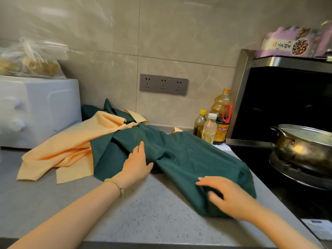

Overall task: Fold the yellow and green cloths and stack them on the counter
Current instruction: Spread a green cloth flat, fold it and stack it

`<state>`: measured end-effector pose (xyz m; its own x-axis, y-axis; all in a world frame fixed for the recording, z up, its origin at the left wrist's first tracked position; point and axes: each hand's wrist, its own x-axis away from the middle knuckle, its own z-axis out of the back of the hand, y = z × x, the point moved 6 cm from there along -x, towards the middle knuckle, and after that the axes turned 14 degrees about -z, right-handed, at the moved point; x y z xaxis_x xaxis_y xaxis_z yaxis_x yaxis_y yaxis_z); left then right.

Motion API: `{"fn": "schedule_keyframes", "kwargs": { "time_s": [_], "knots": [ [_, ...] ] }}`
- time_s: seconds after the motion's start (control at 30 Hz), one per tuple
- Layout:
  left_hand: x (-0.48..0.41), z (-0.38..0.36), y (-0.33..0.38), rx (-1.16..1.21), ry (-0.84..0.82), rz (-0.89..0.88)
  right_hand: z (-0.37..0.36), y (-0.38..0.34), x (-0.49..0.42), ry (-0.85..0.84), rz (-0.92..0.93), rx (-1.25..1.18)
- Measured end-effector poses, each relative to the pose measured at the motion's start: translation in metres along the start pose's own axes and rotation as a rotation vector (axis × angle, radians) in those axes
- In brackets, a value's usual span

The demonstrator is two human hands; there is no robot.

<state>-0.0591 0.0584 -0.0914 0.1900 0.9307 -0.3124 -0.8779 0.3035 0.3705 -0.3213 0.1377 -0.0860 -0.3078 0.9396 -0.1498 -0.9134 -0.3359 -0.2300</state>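
The green cloth is lying rumpled on the surface, overlapping the yellow cloth to its left. Looking thin, limp and light, it is probably best taken by its corners. The left grip is pinching a middle fold. The right grip is lying blurred on the near corner; whether clamped, I cannot tell.
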Motion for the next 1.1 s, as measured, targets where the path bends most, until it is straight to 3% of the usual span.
{"fn": "schedule_keyframes", "kwargs": {
  "time_s": [0.1,0.27,0.4,0.5,0.63,0.8,0.93,1.1],
  "knots": [
    [0.006,-0.014,0.007,-0.082,-0.138,-0.043,-0.023,-0.02,0.003,-0.105,0.044,0.164],
    [0.017,-0.025,0.022,-0.267,-0.108,-0.164,-0.022,-0.019,-0.019,0.099,-0.07,0.287],
    [0.025,-0.04,0.036,0.111,-0.135,-0.092,0.006,-0.01,-0.035,0.242,-0.191,-0.14],
    [0.034,-0.042,0.065,0.136,-0.01,-0.19,0.035,-0.016,-0.043,0.288,-0.167,-0.421],
    [0.033,-0.039,0.09,0.335,0.262,-0.143,0.048,-0.035,-0.046,0.278,-0.091,-0.532],
    [0.021,-0.023,0.081,0.367,0.331,-0.099,0.039,-0.037,-0.03,0.22,-0.095,-0.48],
    [0.017,0.006,0.072,0.18,0.168,-0.185,0.013,-0.026,-0.011,0.034,-0.203,-0.004],
    [0.033,0.048,0.077,-0.257,-0.281,-0.381,0.008,-0.009,0.004,0.033,-0.218,0.016]
  ]
}}
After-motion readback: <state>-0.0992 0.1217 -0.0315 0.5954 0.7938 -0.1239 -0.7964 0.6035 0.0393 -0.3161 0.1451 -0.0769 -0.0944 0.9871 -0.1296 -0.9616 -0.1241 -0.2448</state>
